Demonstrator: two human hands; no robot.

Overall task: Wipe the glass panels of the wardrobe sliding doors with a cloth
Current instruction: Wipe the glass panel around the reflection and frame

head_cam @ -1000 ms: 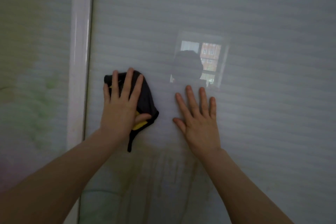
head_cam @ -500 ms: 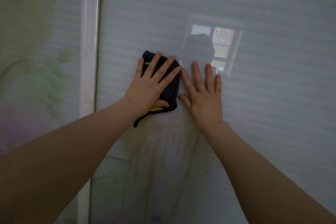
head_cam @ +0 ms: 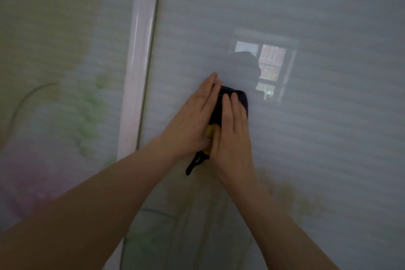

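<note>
A dark cloth (head_cam: 240,97) with a yellow patch is pressed flat against the frosted glass panel (head_cam: 317,149) of the right sliding door. My left hand (head_cam: 192,120) lies on the cloth's left part, fingers straight and close together. My right hand (head_cam: 232,136) lies over its right part, touching the left hand along the thumb side. Most of the cloth is hidden under both hands. Its top right corner shows above my right fingers, and a thin dark loop (head_cam: 195,163) hangs below between the wrists.
A white vertical door frame (head_cam: 140,50) runs just left of my hands. Beyond it is the left glass panel (head_cam: 54,50) with faint green and pink printed patterns. A window reflection (head_cam: 269,63) shows on the glass up and right of the cloth.
My left hand slid the cloth to the right across the panel. My right hand, flat on bare glass before, now lies on the cloth beside the left hand.
</note>
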